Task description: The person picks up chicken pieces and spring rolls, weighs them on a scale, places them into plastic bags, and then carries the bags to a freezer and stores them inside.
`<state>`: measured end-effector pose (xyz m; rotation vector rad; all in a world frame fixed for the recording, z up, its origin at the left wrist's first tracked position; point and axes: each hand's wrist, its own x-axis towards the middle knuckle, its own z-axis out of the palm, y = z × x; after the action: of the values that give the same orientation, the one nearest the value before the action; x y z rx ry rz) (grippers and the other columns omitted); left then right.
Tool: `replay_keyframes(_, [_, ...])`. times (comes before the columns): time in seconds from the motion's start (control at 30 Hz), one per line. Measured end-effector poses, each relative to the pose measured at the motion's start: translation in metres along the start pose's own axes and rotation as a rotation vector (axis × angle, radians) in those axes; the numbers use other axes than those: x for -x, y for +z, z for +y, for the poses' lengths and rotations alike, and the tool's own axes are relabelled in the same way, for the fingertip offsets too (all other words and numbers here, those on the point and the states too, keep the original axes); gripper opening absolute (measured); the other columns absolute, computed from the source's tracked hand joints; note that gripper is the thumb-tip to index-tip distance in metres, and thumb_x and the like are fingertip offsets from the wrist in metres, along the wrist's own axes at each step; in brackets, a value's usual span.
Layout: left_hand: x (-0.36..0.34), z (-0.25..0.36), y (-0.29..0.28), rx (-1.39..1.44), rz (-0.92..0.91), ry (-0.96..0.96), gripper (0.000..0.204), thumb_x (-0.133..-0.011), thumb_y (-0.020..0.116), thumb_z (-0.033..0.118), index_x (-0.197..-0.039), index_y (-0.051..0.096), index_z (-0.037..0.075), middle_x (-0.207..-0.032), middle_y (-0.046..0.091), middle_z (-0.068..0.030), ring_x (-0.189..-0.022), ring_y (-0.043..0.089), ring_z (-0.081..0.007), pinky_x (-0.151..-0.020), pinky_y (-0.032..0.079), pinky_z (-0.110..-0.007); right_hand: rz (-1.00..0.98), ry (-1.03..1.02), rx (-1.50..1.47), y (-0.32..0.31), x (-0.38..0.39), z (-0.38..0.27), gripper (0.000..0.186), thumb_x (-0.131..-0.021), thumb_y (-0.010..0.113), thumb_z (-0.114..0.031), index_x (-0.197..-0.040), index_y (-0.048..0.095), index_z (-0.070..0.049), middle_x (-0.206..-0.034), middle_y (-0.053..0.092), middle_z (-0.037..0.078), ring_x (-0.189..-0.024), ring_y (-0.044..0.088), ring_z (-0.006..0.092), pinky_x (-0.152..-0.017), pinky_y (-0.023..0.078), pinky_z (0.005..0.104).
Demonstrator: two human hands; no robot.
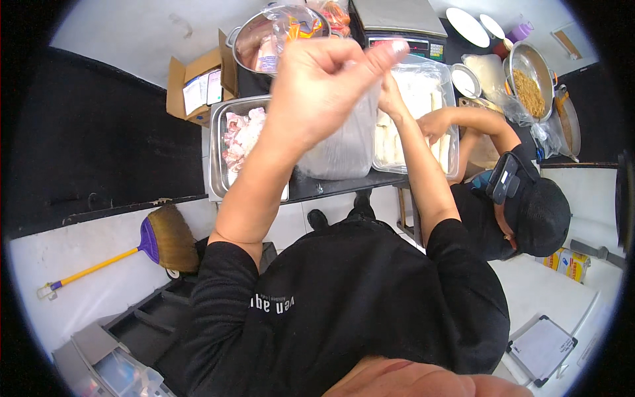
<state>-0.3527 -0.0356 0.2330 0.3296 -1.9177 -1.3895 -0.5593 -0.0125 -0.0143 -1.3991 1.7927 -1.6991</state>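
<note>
My left hand [317,92] is raised close in front, its fingers curled in a pinch at the top of a clear plastic bag [337,152]. The bag hangs down over the black table's front edge. My right hand [390,96] is beside the bag's upper right side; its fingers are mostly hidden behind my left hand. To the left, a steel tray [218,145] holds raw pink and whitish meat pieces [241,135]. On the right is a clear plastic container [454,155] lined with plastic, with pale rolls [390,142] inside.
A co-worker in black [529,212] reaches into the container from the right. Behind stand a large steel pot [233,40], a cardboard box [176,86] and a digital scale [403,16]. A pan of brown crumbs [529,92] is far right. A broom [162,241] leans left.
</note>
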Motion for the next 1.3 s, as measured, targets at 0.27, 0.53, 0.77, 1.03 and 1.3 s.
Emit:
replay_keyframes(0.27, [-0.004, 0.042, -0.102, -0.404, 0.207, 0.656, 0.035, -0.091, 0.057, 0.012, -0.122, 0.056, -0.003, -0.076, 0.060, -0.0068, -0.060, 0.056, -0.0082, -0.054, 0.048, -0.019, -0.384, 0.643, -0.596, 0.074, 0.014, 0.014, 0.051, -0.084, 0.062, -0.029, -0.127, 0.046, -0.008, -0.105, 0.058, 0.012, -0.099, 0.056, 0.0234, -0.089, 0.045, 0.0358])
replay_keyframes(0.53, [-0.014, 0.034, -0.090, -0.089, 0.197, 0.012, 0.026, -0.088, 0.065, 0.026, -0.106, 0.070, 0.007, -0.061, 0.049, 0.0055, -0.047, 0.035, -0.0014, -0.042, 0.023, -0.020, -0.731, 0.635, 0.050, 0.078, 0.017, 0.076, 0.070, -0.086, 0.061, -0.042, -0.140, 0.035, -0.006, -0.133, 0.047, 0.021, -0.122, 0.046, 0.0309, -0.102, 0.038, 0.0368])
replay_keyframes(0.77, [-0.058, 0.041, -0.050, -0.243, -0.104, -0.124, 0.030, -0.087, 0.064, 0.028, -0.077, 0.067, 0.000, -0.052, 0.050, -0.0008, -0.044, 0.042, -0.0091, -0.043, 0.032, -0.026, -0.670, -0.116, -0.498, -0.025, -0.020, -0.155, 0.086, -0.076, 0.077, -0.034, -0.144, 0.031, -0.007, -0.144, 0.038, 0.017, -0.133, 0.036, 0.0302, -0.109, 0.030, 0.0361])
replay_keyframes(1.03, [-0.069, -0.003, -0.054, -0.491, -0.109, 0.345, 0.027, -0.087, 0.065, 0.027, -0.089, 0.065, 0.000, -0.068, 0.058, -0.0053, -0.059, 0.053, -0.0115, -0.052, 0.040, -0.025, -0.220, -0.320, 0.004, 0.023, -0.090, -0.162, 0.031, -0.080, 0.072, -0.017, -0.104, 0.065, 0.002, -0.101, 0.067, 0.012, -0.099, 0.060, 0.0195, -0.084, 0.048, 0.0316])
replay_keyframes(1.3, [0.167, -0.218, -0.019, -0.600, -0.196, -0.604, 0.083, -0.081, 0.068, 0.025, -0.144, 0.020, -0.001, -0.142, 0.028, -0.0303, -0.129, 0.036, -0.0438, -0.107, 0.033, -0.044, 0.100, 0.048, 0.177, -0.079, -0.202, -0.141, 0.026, -0.091, 0.057, -0.025, -0.092, 0.072, -0.004, -0.070, 0.056, -0.003, -0.064, 0.048, 0.0091, -0.057, 0.038, 0.0261])
